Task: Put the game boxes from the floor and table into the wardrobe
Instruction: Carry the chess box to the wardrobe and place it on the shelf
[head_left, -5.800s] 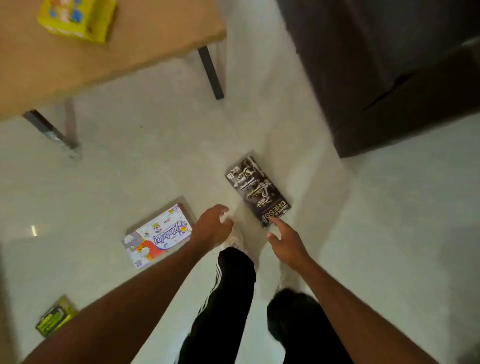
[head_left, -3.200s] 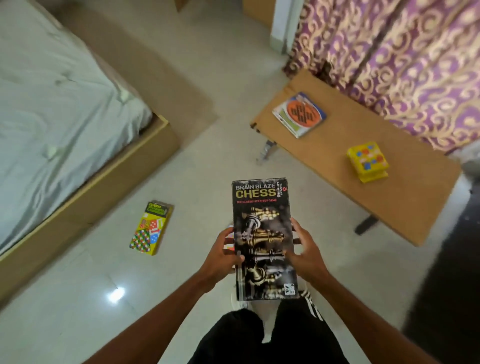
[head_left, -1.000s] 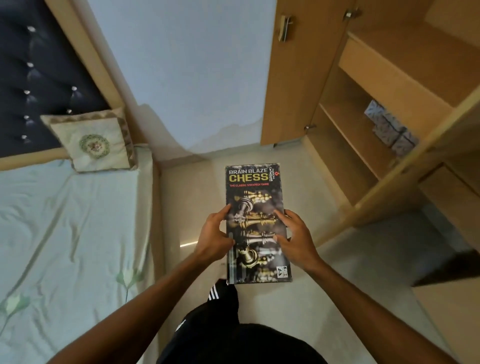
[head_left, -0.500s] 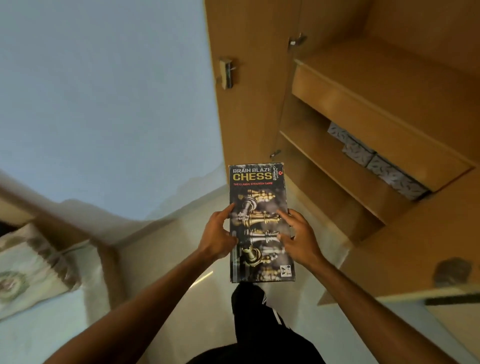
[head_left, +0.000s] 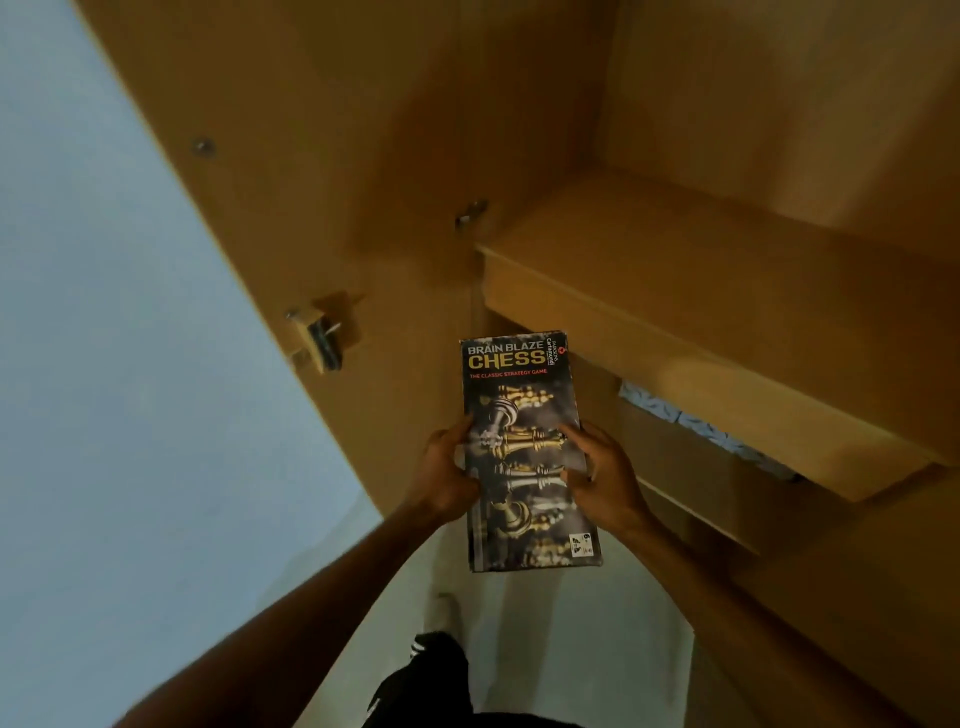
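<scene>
Before the open wardrobe (head_left: 779, 130), the chess box (head_left: 524, 447) is being held face-up, left hand (head_left: 447, 483) and right hand (head_left: 605, 480) each closing a grip on a long edge, its long axis pointing ahead, the bare shelf (head_left: 701, 280) lying up and rightward, nearer the right hand.

Flat, dark rectangular cardboard chess game box (head_left: 527, 447), printed with gold and silver chess pieces, held face-up lengthwise before the open tan wooden wardrobe (head_left: 701, 291).
</scene>
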